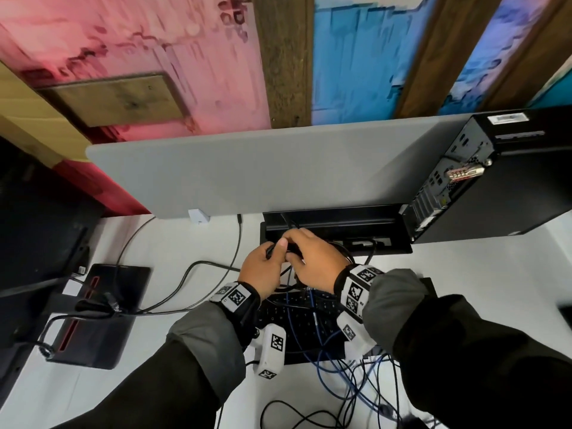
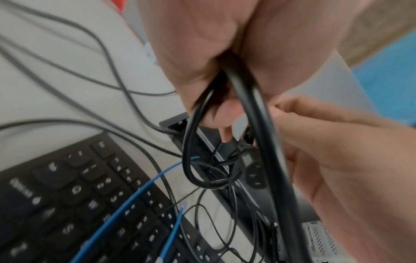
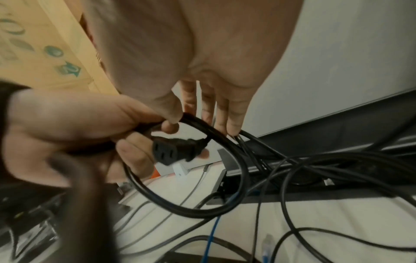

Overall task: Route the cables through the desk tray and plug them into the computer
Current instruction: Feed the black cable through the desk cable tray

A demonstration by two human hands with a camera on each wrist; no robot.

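Both hands meet over the left end of the black desk tray (image 1: 387,243). My left hand (image 1: 267,264) grips a thick black power cable (image 2: 258,106), and the cable's three-hole plug (image 3: 173,151) sticks out past its fingers (image 3: 135,156). My right hand (image 1: 312,258) pinches a loop of the same cable (image 3: 225,140) between thumb and fingers. More black cables (image 3: 315,160) run from the loop into the tray. The black computer (image 1: 495,187) stands at the right with its port side facing the tray. Blue cables (image 1: 312,308) lie over the keyboard.
A black keyboard (image 2: 67,195) lies under my wrists, with loose black and blue cables tangled over it and the white desk (image 1: 185,382). A monitor (image 1: 37,227) and its base (image 1: 102,311) stand at the left. A grey divider panel (image 1: 263,171) stands behind the tray.
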